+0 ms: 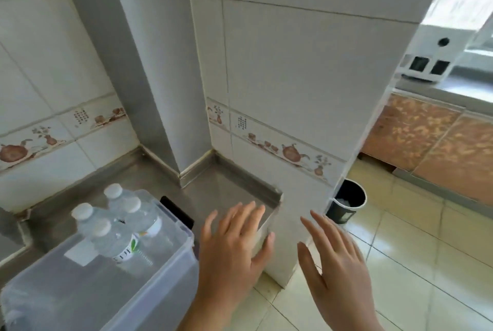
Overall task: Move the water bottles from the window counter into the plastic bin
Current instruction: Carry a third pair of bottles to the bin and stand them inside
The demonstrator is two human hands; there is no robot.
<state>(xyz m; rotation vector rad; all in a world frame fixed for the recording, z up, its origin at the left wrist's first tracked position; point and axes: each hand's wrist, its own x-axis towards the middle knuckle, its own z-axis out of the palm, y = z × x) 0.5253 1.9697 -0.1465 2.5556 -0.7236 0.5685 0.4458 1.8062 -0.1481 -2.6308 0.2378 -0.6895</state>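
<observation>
A translucent plastic bin (170, 274) stands on a steel counter at the lower left. Several clear water bottles (117, 237) with white caps stand upright inside it, in its far corner. My left hand (232, 248) hovers just right of the bin with fingers spread and straight, holding nothing. My right hand (333, 258) is beside it, over the floor and the tiled pillar's corner, also flat and empty. The window counter (458, 90) lies at the far right behind the pillar; no bottles show on its visible part.
A white tiled pillar (306, 90) stands straight ahead, between me and the window. A black waste bin (346, 204) sits on the floor at its foot. A white appliance (432, 56) rests on the window counter above orange cabinet doors (432, 144).
</observation>
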